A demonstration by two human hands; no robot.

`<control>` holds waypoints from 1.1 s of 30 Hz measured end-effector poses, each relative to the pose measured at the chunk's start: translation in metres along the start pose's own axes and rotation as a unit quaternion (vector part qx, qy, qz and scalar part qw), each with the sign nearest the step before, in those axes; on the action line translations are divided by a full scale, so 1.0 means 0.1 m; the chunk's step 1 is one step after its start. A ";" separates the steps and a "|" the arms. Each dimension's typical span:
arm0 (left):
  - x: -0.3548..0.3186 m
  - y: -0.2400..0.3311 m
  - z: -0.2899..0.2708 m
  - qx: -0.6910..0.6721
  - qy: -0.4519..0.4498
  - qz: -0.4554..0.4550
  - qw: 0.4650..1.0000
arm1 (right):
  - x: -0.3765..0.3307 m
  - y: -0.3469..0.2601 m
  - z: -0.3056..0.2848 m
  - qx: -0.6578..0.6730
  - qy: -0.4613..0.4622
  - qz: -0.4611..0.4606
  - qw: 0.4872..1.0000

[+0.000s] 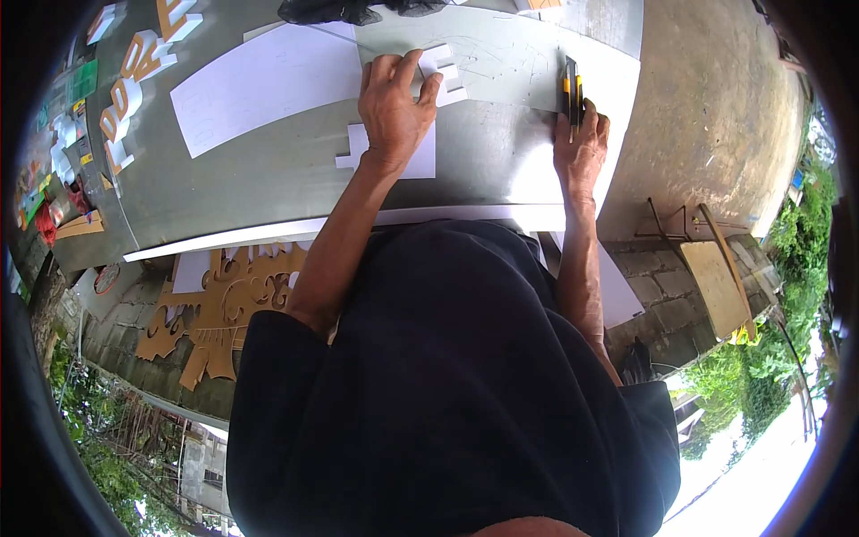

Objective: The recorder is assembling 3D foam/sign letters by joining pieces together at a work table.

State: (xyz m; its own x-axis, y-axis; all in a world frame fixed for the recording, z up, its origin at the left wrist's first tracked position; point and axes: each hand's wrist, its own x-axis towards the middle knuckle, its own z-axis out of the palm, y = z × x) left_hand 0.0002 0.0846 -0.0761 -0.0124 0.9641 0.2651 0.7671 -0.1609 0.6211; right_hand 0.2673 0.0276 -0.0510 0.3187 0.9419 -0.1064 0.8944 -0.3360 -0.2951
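Head view: left hand (394, 112) pressed flat, fingers spread, on a white foam cutout piece (420, 152), fingertips reaching another white letter-shaped piece (445, 72); grips nothing. Right hand (582, 152) closed around a yellow-black utility knife (571, 94), blade end pointing away from the body, at the right part of the grey metal worktable (268, 179). Large white sheet (268, 89) lies left of the left hand. White-and-orange 3D letters (134, 72) at the table's far left. Gold ornamental cutout (224, 313) below the table edge. Wooden board (716, 286) at right.
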 end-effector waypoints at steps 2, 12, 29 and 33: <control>-0.01 -0.02 0.02 -0.010 -0.005 0.008 1.000 | 0.00 -0.01 0.00 0.004 0.004 -0.023 1.000; -0.11 -0.08 0.07 0.019 -0.032 0.059 0.998 | -0.19 -0.73 -0.15 0.325 -0.207 0.093 0.918; 0.07 -0.13 0.31 -0.001 0.046 0.061 0.997 | -0.37 -0.68 0.09 0.201 -0.180 -0.037 0.962; -0.05 -0.08 0.24 -0.031 0.040 0.074 0.996 | -0.34 -0.70 0.10 0.185 -0.141 -0.080 0.969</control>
State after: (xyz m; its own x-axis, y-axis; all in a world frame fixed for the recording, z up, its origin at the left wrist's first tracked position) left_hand 0.0096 0.0864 -0.0998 0.0446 0.9090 0.4143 0.7227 -0.3157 0.6149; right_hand 0.1908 0.0191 -0.0368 0.0406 0.9616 -0.2713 0.7345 -0.2129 -0.6444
